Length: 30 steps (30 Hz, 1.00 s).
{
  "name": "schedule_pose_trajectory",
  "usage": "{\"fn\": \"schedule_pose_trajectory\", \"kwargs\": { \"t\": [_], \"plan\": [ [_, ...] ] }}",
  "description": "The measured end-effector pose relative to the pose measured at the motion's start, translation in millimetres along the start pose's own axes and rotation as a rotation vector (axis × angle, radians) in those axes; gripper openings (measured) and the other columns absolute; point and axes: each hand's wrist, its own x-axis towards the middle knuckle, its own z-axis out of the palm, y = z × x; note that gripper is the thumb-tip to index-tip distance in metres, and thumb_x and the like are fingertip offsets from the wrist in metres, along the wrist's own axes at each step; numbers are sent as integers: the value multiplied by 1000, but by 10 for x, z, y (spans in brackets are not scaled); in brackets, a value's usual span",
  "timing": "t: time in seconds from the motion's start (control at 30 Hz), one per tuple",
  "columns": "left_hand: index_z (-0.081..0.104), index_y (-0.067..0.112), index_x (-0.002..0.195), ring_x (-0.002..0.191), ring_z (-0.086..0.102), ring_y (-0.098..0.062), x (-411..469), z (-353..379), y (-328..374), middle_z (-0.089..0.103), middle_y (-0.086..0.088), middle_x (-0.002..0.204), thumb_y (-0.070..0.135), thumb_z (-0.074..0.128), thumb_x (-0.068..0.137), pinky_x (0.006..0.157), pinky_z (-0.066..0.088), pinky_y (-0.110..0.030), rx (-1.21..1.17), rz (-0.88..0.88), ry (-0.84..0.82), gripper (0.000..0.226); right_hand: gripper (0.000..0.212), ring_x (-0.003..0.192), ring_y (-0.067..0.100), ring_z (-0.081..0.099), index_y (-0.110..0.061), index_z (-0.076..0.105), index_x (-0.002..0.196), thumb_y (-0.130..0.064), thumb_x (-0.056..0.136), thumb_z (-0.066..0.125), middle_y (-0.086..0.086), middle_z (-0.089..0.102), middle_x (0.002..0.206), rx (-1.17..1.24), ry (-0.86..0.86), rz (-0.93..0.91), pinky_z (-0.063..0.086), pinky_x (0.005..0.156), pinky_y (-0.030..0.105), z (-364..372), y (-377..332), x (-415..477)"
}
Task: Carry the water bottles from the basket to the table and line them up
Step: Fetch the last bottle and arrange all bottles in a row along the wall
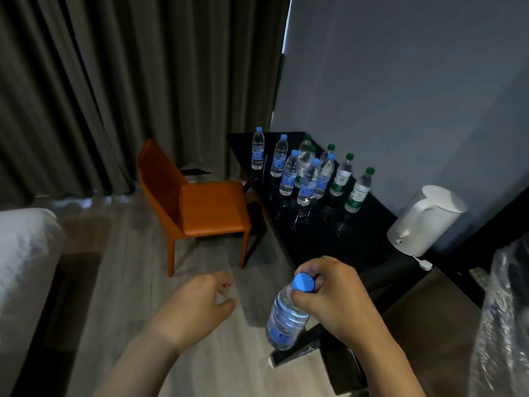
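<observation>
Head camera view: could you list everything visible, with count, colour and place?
bottles with blue caps: five, clear, on table
bottles with green caps: at least four, clear, on table by wall
held bottle: one, blue cap, in right hand
table: one, black, against wall
kettle: one, white, on table
chair: one, orange, beside table
curtains: one set, grey, left
bed: one, white, far left
left hand: one, empty
right hand: one, grips held bottle's neck

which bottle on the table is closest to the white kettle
The green-capped bottle at the near end of the green row; it stands nearest the white kettle, the others farther along the table.
</observation>
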Motion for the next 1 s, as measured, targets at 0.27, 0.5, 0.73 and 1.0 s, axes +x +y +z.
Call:
{"fn": "schedule_pose_trajectory", "kwargs": {
  "t": [0.27,0.5,0.73,1.0],
  "plan": [
    [55,26,118,107,58,-10,1181,-332,-257,61,8,113,35,57,89,88,46,-23,85,3,-44,31,16,62,5,60,-27,64,74,-21,63,74,-8,61,73,42,4,22,47,55,20,204,39,1192],
    [58,18,100,95,60,-24,2303,-701,-211,62,-2,92,24,57,90,70,40,-21,156,56,-66,12,19,70,6,59,-30,62,76,-20,64,73,-10,57,85,78,42,26,53,63,24,218,68,2378],
    [56,23,118,101,60,-12,3111,-837,-380,65,4,109,33,59,88,75,44,-19,136,101,-85,32,17,71,8,60,-27,63,75,-22,62,74,-9,58,88,37,24,86,54,64,28,274,130,3181],
    [58,21,105,94,61,-13,4270,-1044,-604,64,2,101,27,55,90,76,48,-26,157,213,-225,17,16,71,2,59,-27,66,78,-22,65,74,-12,59,83,-32,58,200,47,59,16,460,226,3938]
  ]
}}
